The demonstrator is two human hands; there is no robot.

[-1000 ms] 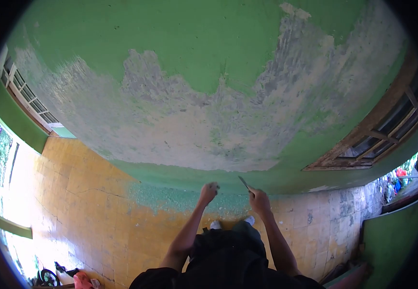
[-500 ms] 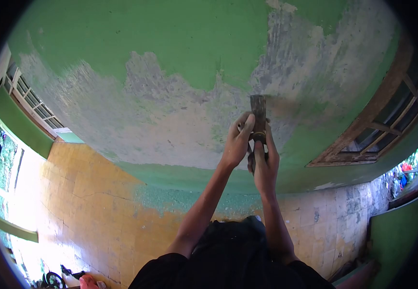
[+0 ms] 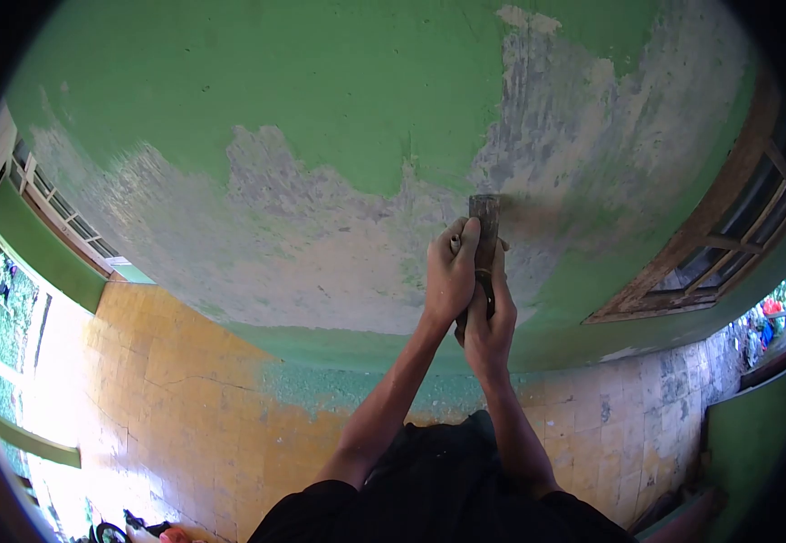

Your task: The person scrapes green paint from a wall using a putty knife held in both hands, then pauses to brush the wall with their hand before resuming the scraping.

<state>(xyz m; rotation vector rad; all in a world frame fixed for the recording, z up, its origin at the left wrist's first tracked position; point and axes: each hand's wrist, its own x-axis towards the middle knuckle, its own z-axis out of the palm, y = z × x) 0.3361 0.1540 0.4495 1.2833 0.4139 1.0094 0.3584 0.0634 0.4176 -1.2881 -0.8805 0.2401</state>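
A dark, worn paint scraper (image 3: pixel 485 220) points up the wall (image 3: pixel 321 109), its flat blade overlapping scraped grey plaster just below the green paint. My left hand (image 3: pixel 452 271) is closed at the left side of the blade, thumb along it. A small round end of something pokes out between its fingers. Lower down, my right hand (image 3: pixel 491 330) wraps the handle from the right, fingers behind it. The two hands are close together, and most of the handle is hidden by them.
A brown wooden-framed window (image 3: pixel 719 244) is at the right of the wall. Yellow floor tiles (image 3: pixel 185 380) run along the wall's foot. At the left stands another window (image 3: pixel 58 213) beside a bright opening. Several items, one red (image 3: pixel 174 536), lie at the lower left.
The scraper and both hands sit slightly lower in view, as the whole scene has shifted down. My hands have drawn closer together around the handle.
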